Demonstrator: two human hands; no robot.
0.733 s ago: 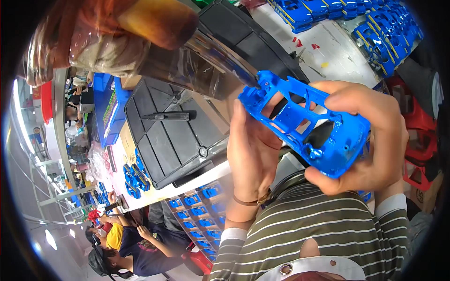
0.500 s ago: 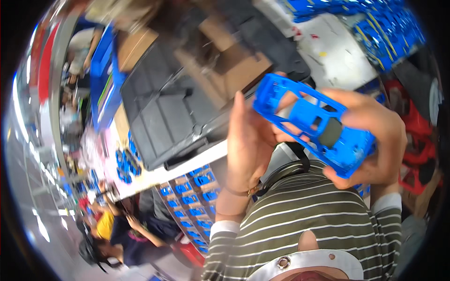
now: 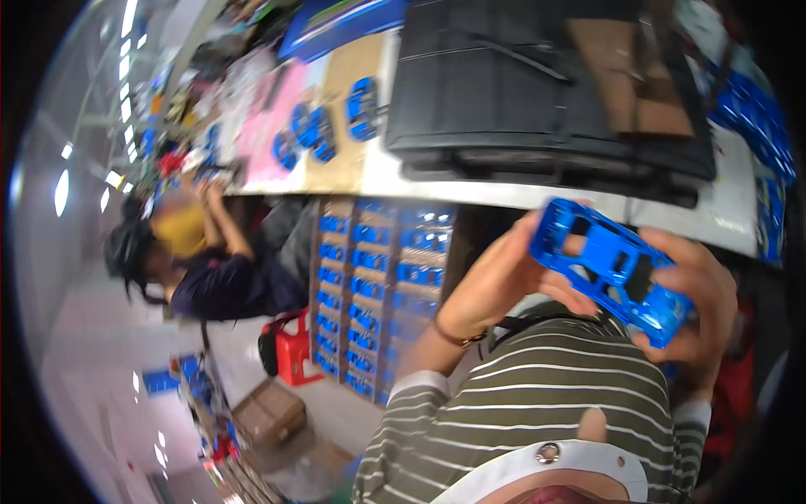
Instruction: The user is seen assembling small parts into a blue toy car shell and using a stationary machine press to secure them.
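I hold a glossy blue toy car body (image 3: 613,267) in front of my striped shirt with both hands. My left hand (image 3: 504,273) grips its left end, fingers curled against the shell's side. My right hand (image 3: 697,302) wraps around the right end, thumb and fingers closed over it. The shell shows open window holes and tilts down to the right. It hangs just below the edge of the workbench (image 3: 537,195).
Black plastic trays (image 3: 537,92) and brown cardboard lie on the bench. More blue car bodies (image 3: 336,126) sit at its left and far right. A tall stack of trays with blue parts (image 3: 369,286) stands on the floor. Another person (image 3: 201,252) works at the left.
The view has swung downward and left, so the bench moved up in the picture. The blue car body stays held in both hands, now lower and more level.
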